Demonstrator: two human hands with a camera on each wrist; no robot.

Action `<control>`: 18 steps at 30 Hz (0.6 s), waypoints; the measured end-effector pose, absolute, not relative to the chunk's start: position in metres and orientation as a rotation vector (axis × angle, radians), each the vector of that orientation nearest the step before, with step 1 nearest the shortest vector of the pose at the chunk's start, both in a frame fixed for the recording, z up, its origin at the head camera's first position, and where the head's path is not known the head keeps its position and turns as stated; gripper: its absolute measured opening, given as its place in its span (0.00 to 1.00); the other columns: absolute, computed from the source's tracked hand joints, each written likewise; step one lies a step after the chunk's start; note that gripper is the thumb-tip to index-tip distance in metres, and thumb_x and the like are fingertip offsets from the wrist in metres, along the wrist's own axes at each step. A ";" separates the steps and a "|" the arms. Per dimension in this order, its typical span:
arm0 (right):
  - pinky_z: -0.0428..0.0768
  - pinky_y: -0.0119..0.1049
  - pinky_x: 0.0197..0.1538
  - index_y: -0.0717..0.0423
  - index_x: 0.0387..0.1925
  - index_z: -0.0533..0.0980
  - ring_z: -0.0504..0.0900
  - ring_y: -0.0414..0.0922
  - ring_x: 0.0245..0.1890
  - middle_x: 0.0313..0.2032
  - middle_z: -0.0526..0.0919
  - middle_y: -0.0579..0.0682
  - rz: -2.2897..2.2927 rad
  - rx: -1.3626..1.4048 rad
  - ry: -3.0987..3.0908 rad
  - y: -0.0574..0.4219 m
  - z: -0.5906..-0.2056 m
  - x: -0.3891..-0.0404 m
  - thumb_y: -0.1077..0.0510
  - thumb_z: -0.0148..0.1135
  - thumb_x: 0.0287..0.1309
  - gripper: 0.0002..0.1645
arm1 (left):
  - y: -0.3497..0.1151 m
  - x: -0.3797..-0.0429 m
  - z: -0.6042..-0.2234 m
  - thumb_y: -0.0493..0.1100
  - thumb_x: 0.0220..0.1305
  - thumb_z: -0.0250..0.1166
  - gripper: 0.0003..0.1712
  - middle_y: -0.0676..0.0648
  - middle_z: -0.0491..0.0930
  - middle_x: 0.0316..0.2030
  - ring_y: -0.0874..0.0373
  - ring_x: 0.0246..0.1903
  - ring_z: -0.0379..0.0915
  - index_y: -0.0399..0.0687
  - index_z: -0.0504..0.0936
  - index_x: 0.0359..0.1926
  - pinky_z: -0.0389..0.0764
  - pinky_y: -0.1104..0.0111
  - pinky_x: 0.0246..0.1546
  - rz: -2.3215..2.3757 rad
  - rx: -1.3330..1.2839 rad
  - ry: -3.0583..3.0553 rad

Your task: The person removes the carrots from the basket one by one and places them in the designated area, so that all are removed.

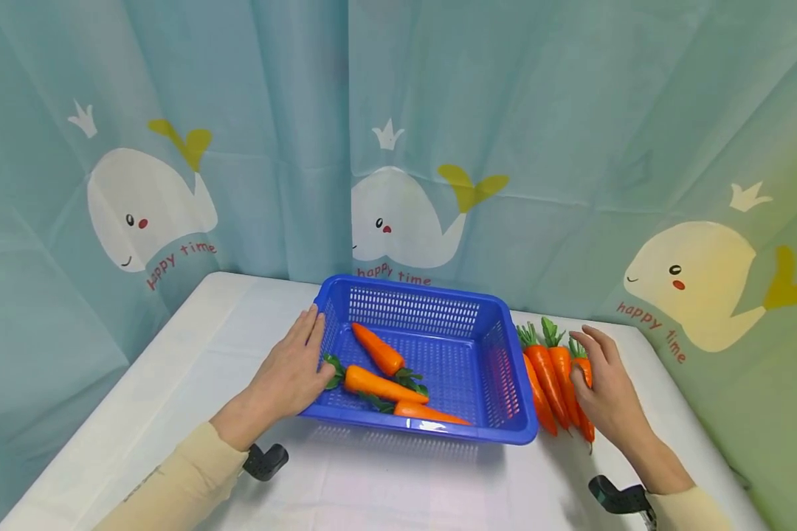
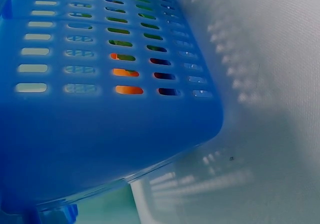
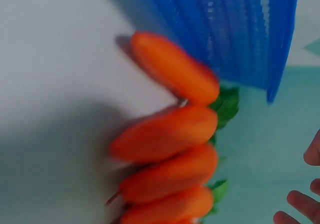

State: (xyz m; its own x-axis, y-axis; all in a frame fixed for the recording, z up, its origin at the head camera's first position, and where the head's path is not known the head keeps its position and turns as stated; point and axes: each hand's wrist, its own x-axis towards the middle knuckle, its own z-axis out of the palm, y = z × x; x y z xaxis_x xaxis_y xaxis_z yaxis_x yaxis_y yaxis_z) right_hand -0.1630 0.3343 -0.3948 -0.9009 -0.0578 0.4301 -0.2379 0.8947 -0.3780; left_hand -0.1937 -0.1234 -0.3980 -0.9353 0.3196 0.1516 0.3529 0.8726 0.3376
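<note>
A blue plastic basket (image 1: 432, 428) stands mid-table with three orange carrots in it: one at the back (image 1: 378, 349), one in the middle (image 1: 381, 384), one by the front wall (image 1: 432, 412). My left hand (image 1: 285, 376) rests on its left rim, fingers extended and thumb toward the inside. Outside the basket's right wall, several carrots (image 1: 550, 380) with green tops lie side by side. Over the rightmost of these hovers my right hand (image 1: 607, 391), fingers bent and spread, holding nothing. The right wrist view shows its fingertips (image 3: 302, 204) apart from the carrots (image 3: 165, 134).
The table has a white cover (image 1: 345, 487). Behind it hangs a blue-green curtain (image 1: 544, 243) printed with whales. The left wrist view shows the basket's slotted wall (image 2: 110, 129), with orange visible through the slots.
</note>
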 end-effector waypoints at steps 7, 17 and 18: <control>0.76 0.65 0.54 0.62 0.66 0.67 0.73 0.66 0.58 0.68 0.62 0.65 0.601 0.356 -2.587 0.308 -0.382 -0.170 0.71 0.54 0.59 0.31 | -0.122 -0.193 -0.398 0.45 0.65 0.53 0.43 0.29 0.44 0.76 0.34 0.76 0.43 0.24 0.50 0.73 0.54 0.46 0.74 -0.554 -0.533 -2.947; 0.78 0.64 0.54 0.62 0.65 0.68 0.73 0.66 0.60 0.67 0.64 0.65 0.612 0.518 -2.536 0.274 -0.375 -0.180 0.72 0.58 0.58 0.31 | -0.123 -0.194 -0.398 0.46 0.66 0.53 0.44 0.30 0.43 0.77 0.34 0.76 0.41 0.25 0.49 0.74 0.53 0.45 0.74 -0.568 -0.527 -2.965; 0.78 0.63 0.54 0.61 0.64 0.68 0.74 0.66 0.60 0.67 0.65 0.65 0.618 0.533 -2.534 0.270 -0.375 -0.181 0.71 0.58 0.59 0.31 | -0.123 -0.194 -0.399 0.46 0.65 0.53 0.44 0.30 0.43 0.77 0.34 0.76 0.42 0.25 0.50 0.74 0.53 0.45 0.74 -0.570 -0.529 -2.962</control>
State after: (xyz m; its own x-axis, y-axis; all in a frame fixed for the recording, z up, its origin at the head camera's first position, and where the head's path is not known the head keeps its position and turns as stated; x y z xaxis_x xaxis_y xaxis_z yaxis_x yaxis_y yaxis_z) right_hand -0.1805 0.2702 -0.3750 -0.8116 -0.2522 0.5271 -0.4666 0.8227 -0.3248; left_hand -0.1944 -0.1227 -0.3985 -0.9372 0.3191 0.1409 0.3486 0.8712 0.3456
